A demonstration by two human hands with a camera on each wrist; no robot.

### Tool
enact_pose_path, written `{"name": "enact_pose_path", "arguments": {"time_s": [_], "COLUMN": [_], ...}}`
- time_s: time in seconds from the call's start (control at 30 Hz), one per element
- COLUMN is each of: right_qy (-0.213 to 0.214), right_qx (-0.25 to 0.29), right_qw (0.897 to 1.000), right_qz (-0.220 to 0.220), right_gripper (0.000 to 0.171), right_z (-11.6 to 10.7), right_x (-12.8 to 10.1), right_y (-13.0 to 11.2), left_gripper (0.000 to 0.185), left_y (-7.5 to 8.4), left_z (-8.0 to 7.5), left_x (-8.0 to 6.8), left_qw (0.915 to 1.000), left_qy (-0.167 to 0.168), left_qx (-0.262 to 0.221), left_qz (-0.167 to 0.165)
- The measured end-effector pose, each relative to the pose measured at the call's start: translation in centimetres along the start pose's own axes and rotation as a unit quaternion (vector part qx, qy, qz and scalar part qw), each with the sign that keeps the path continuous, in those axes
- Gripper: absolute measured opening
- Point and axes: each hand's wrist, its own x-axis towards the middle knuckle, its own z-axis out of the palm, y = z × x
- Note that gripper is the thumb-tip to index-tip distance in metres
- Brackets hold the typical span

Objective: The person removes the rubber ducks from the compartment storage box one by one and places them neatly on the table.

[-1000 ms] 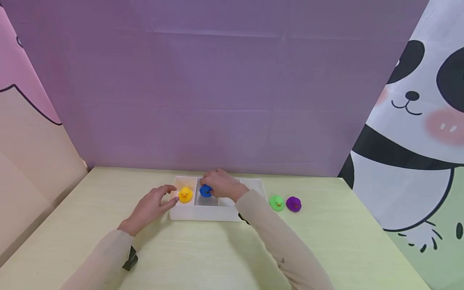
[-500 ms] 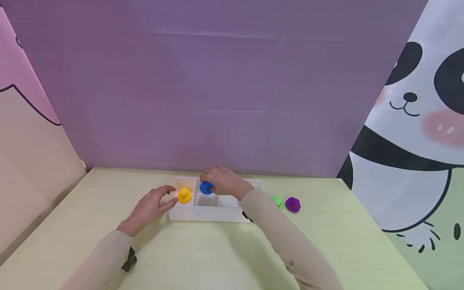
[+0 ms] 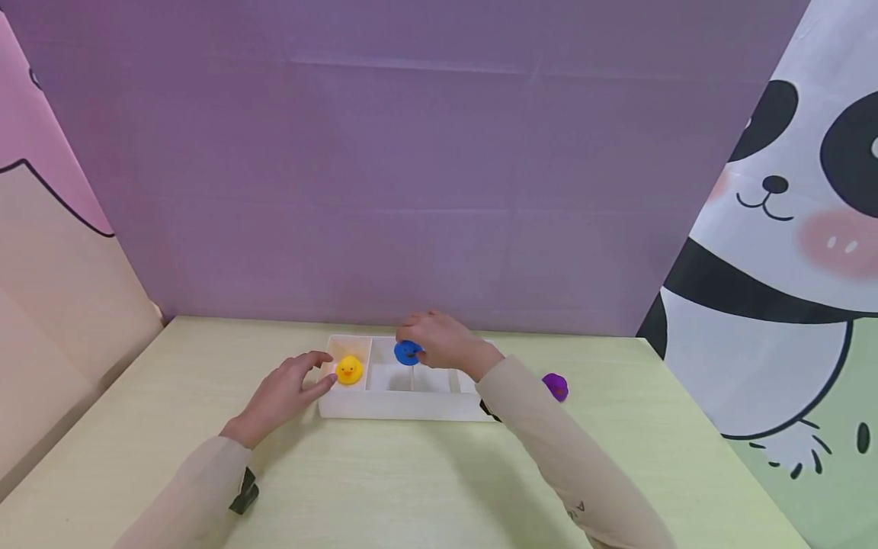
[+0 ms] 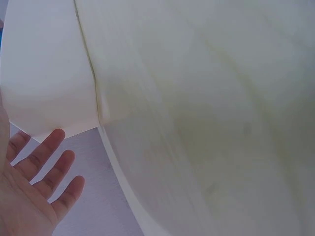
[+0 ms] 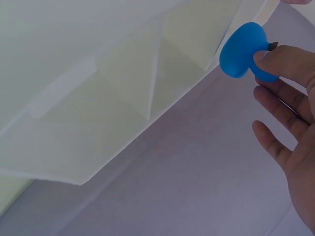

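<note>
A white divided tray [image 3: 398, 408] lies on the pale green table. A yellow duck [image 3: 348, 370] sits in its leftmost compartment. My right hand [image 3: 420, 349] pinches a blue duck [image 3: 408, 352] and holds it just above the tray's middle dividers. In the right wrist view the blue duck [image 5: 241, 51] is pinched between thumb and fingers [image 5: 283, 64] over the compartments. My left hand [image 3: 321, 374] has relaxed, straight fingers touching the tray's left end and holds nothing. The left wrist view shows its open palm [image 4: 29, 196] beside the tray wall [image 4: 49, 73].
A purple duck [image 3: 555, 386] lies on the table right of the tray, partly behind my right forearm [image 3: 542, 442]. A purple backdrop stands at the table's far edge, with printed cloth panels on both sides.
My right hand has lifted the blue duck out of the second compartment and carried it right. My forearm now hides the green duck. The left hand has stayed put.
</note>
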Motion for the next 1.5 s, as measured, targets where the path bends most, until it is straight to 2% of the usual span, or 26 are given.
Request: {"name": "enact_pose_path", "arguments": {"time_s": [0.3,0.6,0.87,1.5], "right_qy": [0.008,0.038,0.032,0.058], "right_qx": [-0.007,-0.001,0.011,0.029], "right_qw": [1.0,0.999,0.998,0.994], "right_qz": [0.02,0.024,0.051,0.087], "right_gripper": [0.023,0.024,0.026,0.028], "right_z": [-0.1,0.2,0.1,0.5], "right_x": [-2.0,-4.2,-6.2,-11.3], "right_y": [1.7,3.4,4.4,7.6], "left_gripper": [0.043,0.042,0.043,0.044], "left_y": [0.1,0.1,0.2,0.2], "left_z": [-0.1,-0.1,-0.2,-0.1], "left_x": [0.0,-0.1,-0.2,-0.3], "left_qw": [1.0,1.0,0.9999,0.9997], "left_qy": [-0.004,-0.006,-0.008,-0.014], "left_qx": [0.001,-0.006,-0.008,-0.016], "left_qz": [-0.003,-0.002,-0.003,-0.01]}}
